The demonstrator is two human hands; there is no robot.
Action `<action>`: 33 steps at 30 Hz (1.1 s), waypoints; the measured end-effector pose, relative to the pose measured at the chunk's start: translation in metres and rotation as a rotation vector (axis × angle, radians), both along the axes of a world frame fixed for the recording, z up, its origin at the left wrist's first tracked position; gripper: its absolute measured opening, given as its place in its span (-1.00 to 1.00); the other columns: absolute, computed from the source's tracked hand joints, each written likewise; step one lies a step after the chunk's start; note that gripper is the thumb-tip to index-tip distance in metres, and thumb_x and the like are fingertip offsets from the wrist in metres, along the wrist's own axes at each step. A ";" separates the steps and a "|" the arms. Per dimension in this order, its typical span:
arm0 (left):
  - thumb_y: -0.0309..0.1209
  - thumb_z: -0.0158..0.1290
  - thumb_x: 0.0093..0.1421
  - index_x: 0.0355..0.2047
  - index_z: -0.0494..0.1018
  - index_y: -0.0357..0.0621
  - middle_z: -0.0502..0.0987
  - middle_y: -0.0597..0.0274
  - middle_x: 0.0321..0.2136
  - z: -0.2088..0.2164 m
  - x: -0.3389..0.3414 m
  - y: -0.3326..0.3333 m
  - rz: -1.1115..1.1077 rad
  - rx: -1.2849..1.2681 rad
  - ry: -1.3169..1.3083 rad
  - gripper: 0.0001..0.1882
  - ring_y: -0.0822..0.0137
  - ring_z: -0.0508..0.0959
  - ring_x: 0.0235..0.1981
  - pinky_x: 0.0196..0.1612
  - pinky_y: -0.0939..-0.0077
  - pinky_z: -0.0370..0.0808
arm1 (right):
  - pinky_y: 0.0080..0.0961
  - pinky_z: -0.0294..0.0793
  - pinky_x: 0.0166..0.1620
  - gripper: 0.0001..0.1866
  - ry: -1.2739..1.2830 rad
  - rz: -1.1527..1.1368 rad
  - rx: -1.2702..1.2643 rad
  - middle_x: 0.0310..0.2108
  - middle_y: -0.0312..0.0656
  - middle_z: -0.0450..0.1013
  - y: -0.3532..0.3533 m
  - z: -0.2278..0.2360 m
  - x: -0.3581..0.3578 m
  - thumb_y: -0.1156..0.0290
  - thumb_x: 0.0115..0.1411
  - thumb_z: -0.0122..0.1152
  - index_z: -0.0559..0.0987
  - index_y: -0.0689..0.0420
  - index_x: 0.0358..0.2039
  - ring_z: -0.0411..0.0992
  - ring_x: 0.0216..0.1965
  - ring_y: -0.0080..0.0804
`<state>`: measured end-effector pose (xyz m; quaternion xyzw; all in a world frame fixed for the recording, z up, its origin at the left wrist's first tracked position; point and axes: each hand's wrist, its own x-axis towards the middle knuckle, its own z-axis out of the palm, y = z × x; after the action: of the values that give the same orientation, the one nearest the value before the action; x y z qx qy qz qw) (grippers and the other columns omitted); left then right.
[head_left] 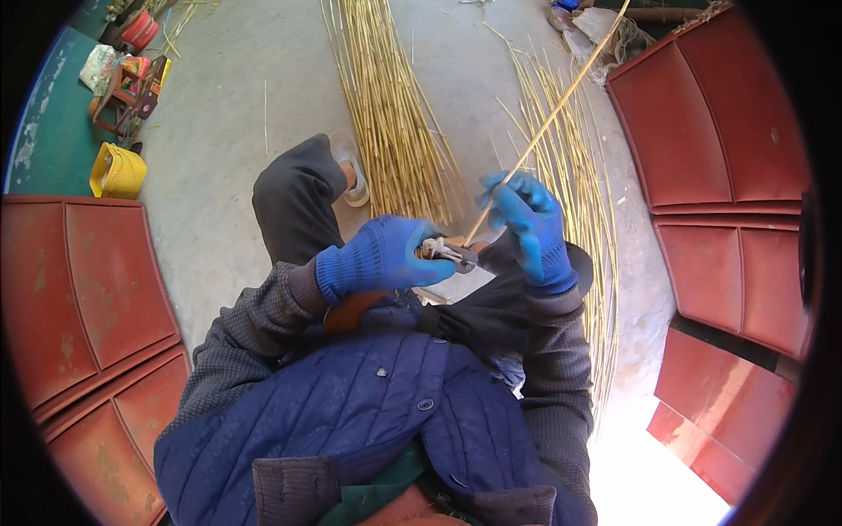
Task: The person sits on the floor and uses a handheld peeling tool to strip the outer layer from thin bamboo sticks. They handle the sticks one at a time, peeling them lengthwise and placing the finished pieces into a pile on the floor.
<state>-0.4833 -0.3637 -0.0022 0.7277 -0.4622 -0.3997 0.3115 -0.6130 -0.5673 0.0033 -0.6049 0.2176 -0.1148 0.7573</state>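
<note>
My left hand [379, 256], in a blue knitted glove, is closed around a small hand tool [456, 254] with a dark metal end and pale wrapping; its exact kind is unclear. A long, thin, straw-coloured cane stalk [561, 105] slants from beside the tool's end up to the far right. My right hand [531, 223], gloved the same way and slightly blurred, has its fingers bent around this stalk near its lower end. Both hands are above my lap. Just beyond them lies a thick bundle of similar cane stalks [386, 105] on the floor.
A looser spread of stalks [561, 149] lies along my right side. Red panelled doors [83, 280] flank me on the left, with more red panels [710, 114] on the right. At the far left are a yellow bucket [118, 173] and a small wooden stool [123, 96].
</note>
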 end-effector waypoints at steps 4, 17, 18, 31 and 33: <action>-0.16 0.29 0.11 -0.22 0.53 -0.33 0.60 -0.06 -0.42 0.006 -0.002 0.003 0.067 -0.019 0.024 -0.56 0.21 0.66 -0.40 -0.28 0.38 0.54 | -0.63 0.45 -0.21 -0.76 0.074 -0.007 -0.007 -0.28 -0.24 0.57 0.018 0.002 -0.001 0.38 0.36 0.17 0.59 0.27 -0.07 0.46 -0.34 -0.62; -0.11 0.30 0.11 -0.33 0.54 -0.25 0.60 -0.05 -0.48 0.005 0.002 0.029 0.048 0.006 -0.138 -0.59 0.10 0.67 -0.43 -0.32 0.30 0.53 | -0.68 0.48 -0.42 -0.75 0.086 0.032 0.021 -0.31 -0.27 0.54 0.031 -0.004 -0.006 0.31 0.37 0.14 0.59 0.23 -0.11 0.50 -0.31 -0.62; -0.11 0.30 0.11 -0.33 0.54 -0.25 0.60 -0.05 -0.49 0.005 0.002 0.030 0.049 0.003 -0.134 -0.59 0.10 0.67 -0.44 -0.32 0.30 0.53 | -0.73 0.40 -0.53 -0.74 0.079 0.015 -0.026 -0.29 -0.28 0.53 0.031 -0.003 -0.005 0.28 0.39 0.12 0.59 0.21 -0.11 0.49 -0.34 -0.65; -0.12 0.29 0.11 -0.30 0.55 -0.25 0.60 -0.07 -0.48 -0.002 0.002 0.031 0.125 -0.030 -0.152 -0.60 0.07 0.66 -0.44 -0.33 0.31 0.54 | -0.59 0.52 -0.08 -0.74 0.125 0.078 0.102 -0.26 -0.27 0.56 0.059 -0.015 -0.007 0.44 0.37 0.16 0.59 0.28 0.00 0.50 -0.22 -0.57; -0.11 0.29 0.11 -0.30 0.55 -0.24 0.60 -0.08 -0.46 -0.001 0.002 0.031 0.115 0.029 -0.194 -0.59 0.06 0.66 -0.42 -0.32 0.30 0.54 | -0.59 0.51 -0.07 -0.74 0.113 0.081 0.139 -0.26 -0.27 0.56 0.060 -0.010 -0.007 0.44 0.37 0.17 0.59 0.29 0.00 0.49 -0.22 -0.58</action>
<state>-0.4811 -0.3323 -0.0034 0.7927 -0.4418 -0.3156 0.2773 -0.6201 -0.5075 -0.0067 -0.5647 0.2428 -0.0344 0.7880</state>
